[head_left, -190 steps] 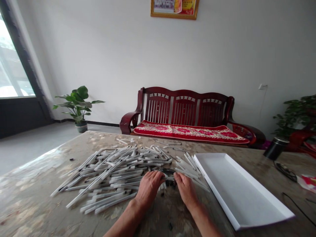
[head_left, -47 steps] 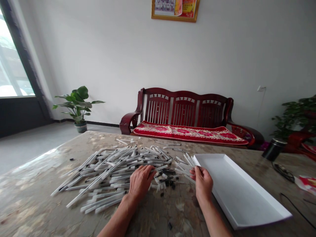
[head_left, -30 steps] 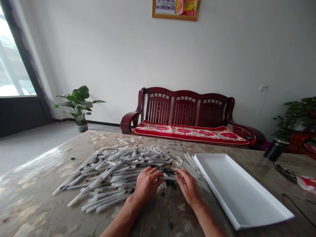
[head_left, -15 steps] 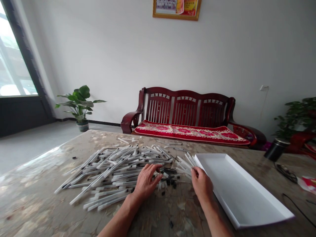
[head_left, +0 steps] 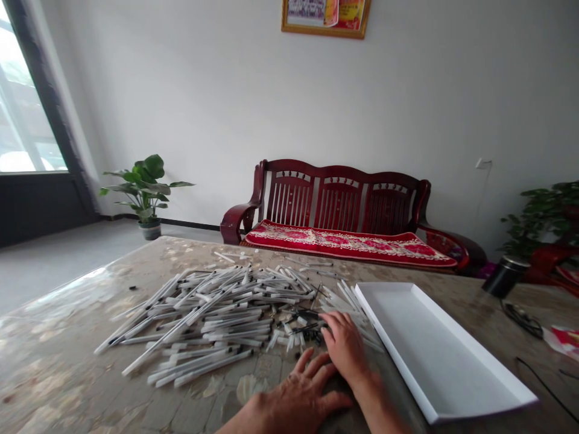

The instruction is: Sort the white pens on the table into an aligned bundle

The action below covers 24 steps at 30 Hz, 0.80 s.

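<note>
Spread on the patterned tabletop, my left hand (head_left: 307, 386) lies low with its fingers apart and nothing visible in it. My right hand (head_left: 344, 348) is just above it, fingers stretched out at the right edge of a cluster of small black parts (head_left: 312, 333). Clear short caps (head_left: 289, 337) lie beside those parts. To the left spreads a big heap of whitish translucent pen barrels (head_left: 226, 310), some with dark ends. A smaller bunch of barrels (head_left: 346, 301) rests beyond my right hand, against the tray's side.
A shallow white cardboard tray (head_left: 452, 355) stands on the table (head_left: 67, 361) at the right. Farther right are a black cylinder (head_left: 505, 276), cables (head_left: 522, 319) and a red-and-white packet (head_left: 563, 339). A red wooden bench (head_left: 344, 205) stands behind the table.
My left hand has drawn back toward me and right, now flat on the table. My right hand has left the barrels by the tray and moved left to the black parts.
</note>
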Each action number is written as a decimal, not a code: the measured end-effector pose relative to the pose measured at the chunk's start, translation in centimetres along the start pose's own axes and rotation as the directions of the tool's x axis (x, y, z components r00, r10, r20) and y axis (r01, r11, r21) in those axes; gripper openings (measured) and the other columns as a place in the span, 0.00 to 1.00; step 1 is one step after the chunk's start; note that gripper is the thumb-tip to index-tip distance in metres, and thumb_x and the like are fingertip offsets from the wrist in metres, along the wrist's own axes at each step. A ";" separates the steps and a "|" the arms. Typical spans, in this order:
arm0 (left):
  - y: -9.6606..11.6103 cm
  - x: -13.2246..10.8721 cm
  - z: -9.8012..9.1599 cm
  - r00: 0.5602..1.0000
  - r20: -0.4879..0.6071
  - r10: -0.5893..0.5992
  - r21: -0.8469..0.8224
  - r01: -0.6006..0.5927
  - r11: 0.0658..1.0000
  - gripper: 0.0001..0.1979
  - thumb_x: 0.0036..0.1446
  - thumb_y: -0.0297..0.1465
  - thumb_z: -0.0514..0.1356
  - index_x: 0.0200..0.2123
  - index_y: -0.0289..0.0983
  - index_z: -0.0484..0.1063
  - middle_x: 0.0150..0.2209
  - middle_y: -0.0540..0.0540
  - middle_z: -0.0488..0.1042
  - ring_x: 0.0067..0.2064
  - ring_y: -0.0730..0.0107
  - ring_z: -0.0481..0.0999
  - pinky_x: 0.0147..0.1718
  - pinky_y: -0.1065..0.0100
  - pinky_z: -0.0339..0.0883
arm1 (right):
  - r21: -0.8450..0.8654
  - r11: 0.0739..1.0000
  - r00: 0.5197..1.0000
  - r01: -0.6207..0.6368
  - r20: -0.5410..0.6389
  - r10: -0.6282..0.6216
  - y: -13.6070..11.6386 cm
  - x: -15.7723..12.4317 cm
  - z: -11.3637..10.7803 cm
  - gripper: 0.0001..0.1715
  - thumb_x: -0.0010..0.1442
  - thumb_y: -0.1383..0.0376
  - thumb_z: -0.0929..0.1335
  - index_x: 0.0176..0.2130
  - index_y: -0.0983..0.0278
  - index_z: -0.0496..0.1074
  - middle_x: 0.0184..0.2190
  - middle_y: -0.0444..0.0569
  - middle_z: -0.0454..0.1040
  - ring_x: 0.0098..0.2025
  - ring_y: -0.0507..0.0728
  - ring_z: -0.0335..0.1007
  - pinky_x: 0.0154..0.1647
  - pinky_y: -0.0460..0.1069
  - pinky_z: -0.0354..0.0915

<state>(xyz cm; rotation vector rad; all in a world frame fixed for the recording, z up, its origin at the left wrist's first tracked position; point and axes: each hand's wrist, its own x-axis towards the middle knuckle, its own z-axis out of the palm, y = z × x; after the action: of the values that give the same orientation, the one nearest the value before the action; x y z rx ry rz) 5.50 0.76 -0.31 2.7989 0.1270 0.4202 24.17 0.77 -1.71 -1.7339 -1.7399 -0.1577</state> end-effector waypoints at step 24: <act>-5.8 -0.9 -2.6 0.850 -0.391 -0.354 0.071 0.412 0.909 0.08 0.59 0.26 0.61 0.40 0.44 0.75 0.50 0.46 0.74 0.56 0.59 0.67 0.59 0.53 0.55 | 0.001 0.999 0.998 -0.041 0.057 0.041 -0.5 5.0 1.6 0.24 0.56 0.75 0.64 0.48 0.58 0.77 0.46 0.50 0.79 0.49 0.61 0.73 0.50 0.54 0.68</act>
<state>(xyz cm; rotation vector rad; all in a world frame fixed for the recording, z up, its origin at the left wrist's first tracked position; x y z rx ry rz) 3.63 6.92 0.00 2.7027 0.8231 0.8598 23.61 5.82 -0.13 -1.7871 -1.7433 -0.0889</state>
